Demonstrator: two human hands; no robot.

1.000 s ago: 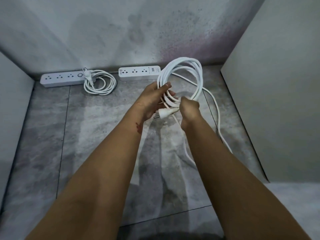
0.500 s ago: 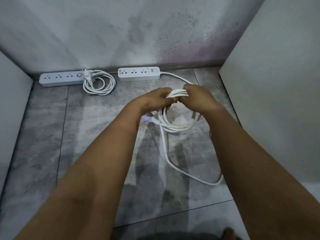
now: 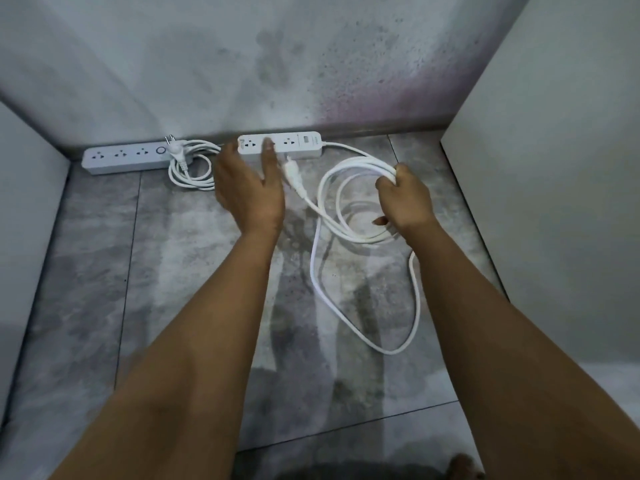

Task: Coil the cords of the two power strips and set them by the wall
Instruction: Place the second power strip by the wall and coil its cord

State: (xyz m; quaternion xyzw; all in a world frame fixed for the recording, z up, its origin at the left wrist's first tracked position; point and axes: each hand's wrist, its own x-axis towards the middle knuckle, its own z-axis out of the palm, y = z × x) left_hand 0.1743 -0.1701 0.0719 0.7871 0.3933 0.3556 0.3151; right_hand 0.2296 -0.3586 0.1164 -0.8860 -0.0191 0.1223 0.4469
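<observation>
Two white power strips lie along the foot of the back wall. The left strip (image 3: 121, 159) has its coiled cord (image 3: 192, 169) and plug beside it. The right strip (image 3: 298, 147) trails a white cord (image 3: 349, 199) over the floor in loose loops, and a long slack bight (image 3: 391, 348) runs toward me. My right hand (image 3: 405, 199) grips the bundled loops at their right side. My left hand (image 3: 247, 188) hovers open, fingers spread, just in front of the right strip's left end. The plug (image 3: 294, 174) lies free on the tiles between my hands.
Grey marbled floor tiles (image 3: 104, 306) run between a white panel on the left (image 3: 24, 220) and a tall white panel on the right (image 3: 554, 202). The stained back wall (image 3: 277, 64) closes the far side. A toe (image 3: 462, 467) shows at the bottom edge.
The coil came down from both hands toward the floor and loosened. My left hand let go and moved left toward the strip, while my right hand carried the loops to the right.
</observation>
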